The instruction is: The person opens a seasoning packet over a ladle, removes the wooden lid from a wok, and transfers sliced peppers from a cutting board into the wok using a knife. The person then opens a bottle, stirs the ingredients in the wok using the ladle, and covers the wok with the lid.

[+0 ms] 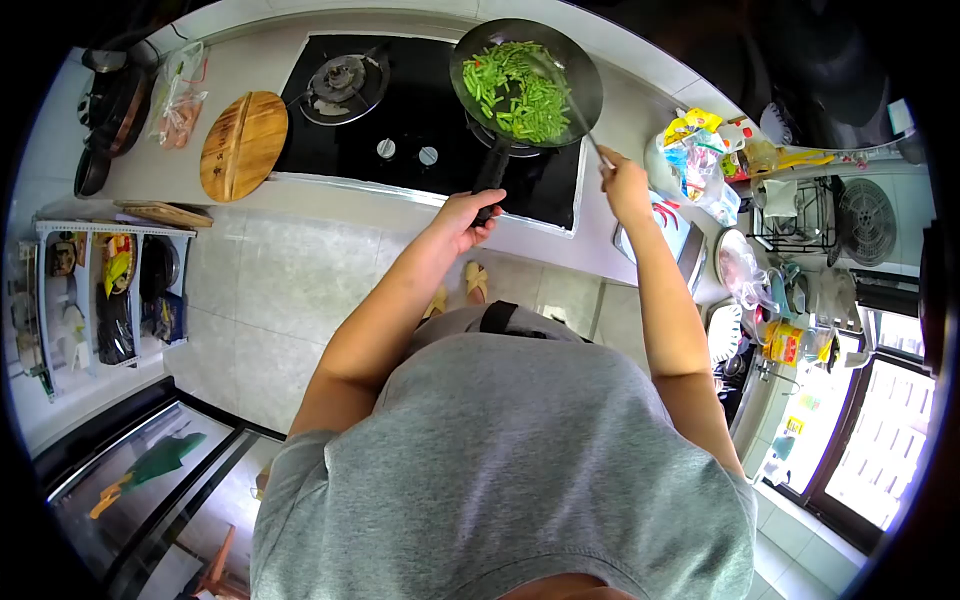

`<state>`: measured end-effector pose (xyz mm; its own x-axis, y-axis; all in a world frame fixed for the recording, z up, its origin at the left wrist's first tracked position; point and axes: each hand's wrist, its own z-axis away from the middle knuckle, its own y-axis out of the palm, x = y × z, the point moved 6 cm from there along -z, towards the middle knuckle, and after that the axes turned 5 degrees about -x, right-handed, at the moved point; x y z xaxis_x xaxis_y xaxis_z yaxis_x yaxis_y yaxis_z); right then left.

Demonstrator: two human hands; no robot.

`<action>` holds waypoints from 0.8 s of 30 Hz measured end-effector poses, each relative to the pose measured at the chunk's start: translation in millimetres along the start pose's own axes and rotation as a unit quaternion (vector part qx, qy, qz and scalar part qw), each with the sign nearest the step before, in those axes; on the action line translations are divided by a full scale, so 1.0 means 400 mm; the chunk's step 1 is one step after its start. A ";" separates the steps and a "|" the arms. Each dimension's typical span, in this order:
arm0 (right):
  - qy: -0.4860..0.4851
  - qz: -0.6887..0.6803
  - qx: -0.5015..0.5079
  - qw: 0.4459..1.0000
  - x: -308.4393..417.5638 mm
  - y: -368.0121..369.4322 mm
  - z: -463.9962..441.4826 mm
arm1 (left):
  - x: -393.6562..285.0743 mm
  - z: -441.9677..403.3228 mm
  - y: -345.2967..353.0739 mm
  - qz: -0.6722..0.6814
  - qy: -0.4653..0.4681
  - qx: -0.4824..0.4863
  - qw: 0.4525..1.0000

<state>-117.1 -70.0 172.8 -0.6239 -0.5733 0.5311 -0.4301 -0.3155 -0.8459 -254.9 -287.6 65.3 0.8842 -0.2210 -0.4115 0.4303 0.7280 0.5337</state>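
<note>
Dark grey pan (585, 72) sits over the right side of the black cooktop (337, 152), mouth up. Its black handle (492, 167) points back at the wearer, long axis nearly fore-and-aft, free end angled slightly left. On my remote feed I see the left hand (468, 217) closed around that end, thumb laid over it. Right hand (626, 187) grips a slim utensil (581, 115) narrowly near its rear end; the shaft slants forward and left across the pan's right rim. Its far end lies among the green pieces (535, 108); I cannot make out its exact shape. Cut vegetable, mostly short lengths lying every which way, a few red bits among them. Left on the tabletop (250, 72): round wooden lid (266, 140) just beside the cooktop, crossbar running nearly fore-and-aft; behind it, a clear bag (178, 112).
</note>
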 end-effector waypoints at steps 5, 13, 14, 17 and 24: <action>0.068 0.038 -0.039 0.996 -0.115 -0.014 0.018 | -0.003 0.007 -0.004 -0.010 0.007 -0.009 1.000; 0.171 -0.107 0.011 0.979 -0.070 0.022 -0.008 | -0.013 0.015 -0.013 -0.021 0.021 -0.008 1.000; 0.177 -0.112 0.018 0.978 -0.076 0.034 -0.044 | -0.016 0.017 -0.010 -0.023 0.022 -0.003 0.999; 0.155 -0.177 0.098 0.967 -0.096 0.076 -0.116 | -0.016 0.015 -0.014 -0.028 0.024 -0.009 0.999; -0.114 0.123 0.143 0.975 0.004 -0.271 -0.034 | -0.025 0.020 -0.017 -0.011 0.020 0.006 1.000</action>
<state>-80.3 -26.4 266.2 -0.5095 -0.8019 0.3122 -0.0653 -0.3257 -0.9432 -265.1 -295.4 71.7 0.8670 -0.2110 -0.4514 0.4518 0.7151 0.5334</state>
